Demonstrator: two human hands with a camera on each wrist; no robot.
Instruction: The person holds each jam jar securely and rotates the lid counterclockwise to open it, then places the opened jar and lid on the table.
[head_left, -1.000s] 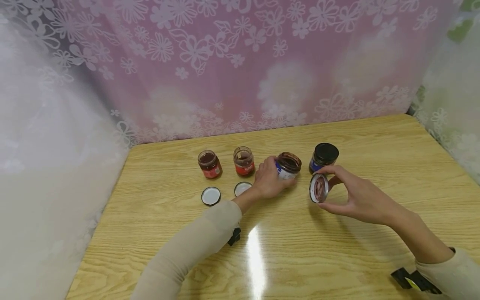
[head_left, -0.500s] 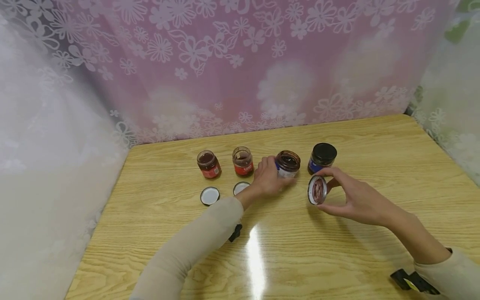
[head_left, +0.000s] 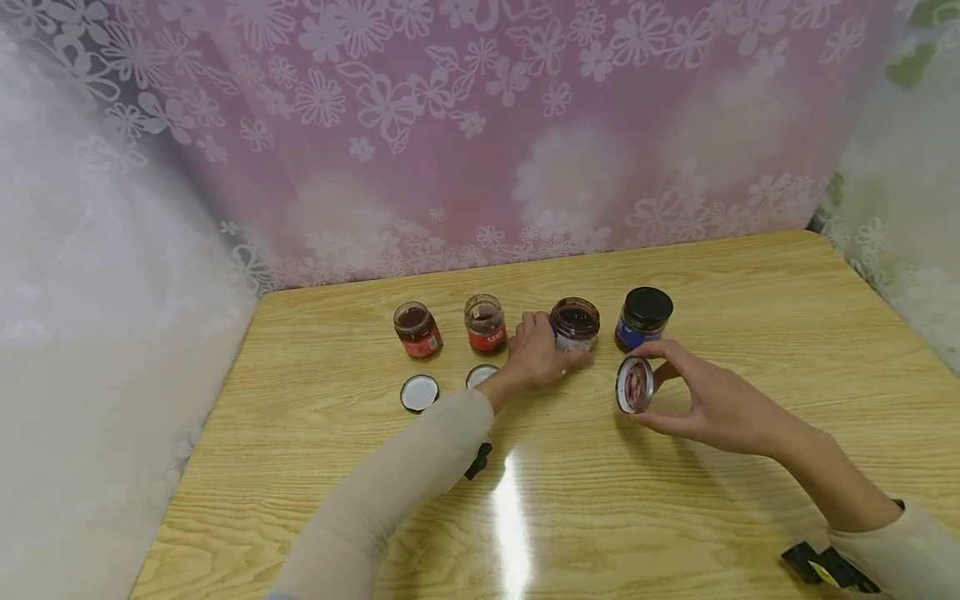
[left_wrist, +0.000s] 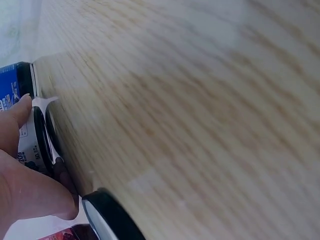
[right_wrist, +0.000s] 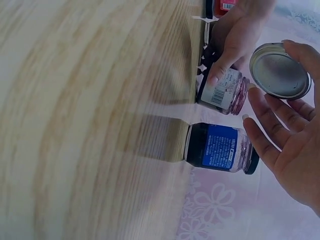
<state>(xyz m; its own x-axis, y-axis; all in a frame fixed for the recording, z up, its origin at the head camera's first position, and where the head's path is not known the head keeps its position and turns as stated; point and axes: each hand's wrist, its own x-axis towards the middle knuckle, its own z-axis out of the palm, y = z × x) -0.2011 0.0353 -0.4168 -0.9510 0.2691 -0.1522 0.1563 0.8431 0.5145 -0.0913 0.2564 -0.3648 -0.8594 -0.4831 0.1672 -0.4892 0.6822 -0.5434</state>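
- The left hand (head_left: pixel 536 358) wraps its fingers (right_wrist: pixel 225 65) round the side of an open jar (head_left: pixel 575 324) with a blue and white label; the jar stands on the wooden surface (head_left: pixel 675 500), with the thumb low on its near side.
- The right hand (head_left: pixel 712 400) grasps a lid (head_left: pixel 634 385) by its rim, between the thumb below and the fingertips (head_left: pixel 651 348) above. The lid is held on edge, with its smeared inner face turned toward the left hand.
- The lid hangs just beside the open jar, on the side away from the left fingers, and is not touching it.
- Just beyond the right fingertips stands a closed jar (head_left: pixel 643 317) with a black cap and a blue label; in the right wrist view it sits right next to the open jar (right_wrist: pixel 223 90), with the lid's (right_wrist: pixel 278 71) silvery face showing between the fingers.
- Past the left knuckles, away from the open jar, stand 2 small open jars with red labels: the nearer one (head_left: pixel 485 323) close to the back of the hand, the farther one (head_left: pixel 417 330) well apart from it.
- 2 loose white-lined lids lie on the surface on that same side: one (head_left: pixel 481 375) just beside the left wrist, the other (head_left: pixel 419 392) farther out.
- Both forearms wear beige sleeves (head_left: pixel 397 492).
- A pink flowered curtain (head_left: pixel 480 125) hangs behind the surface.
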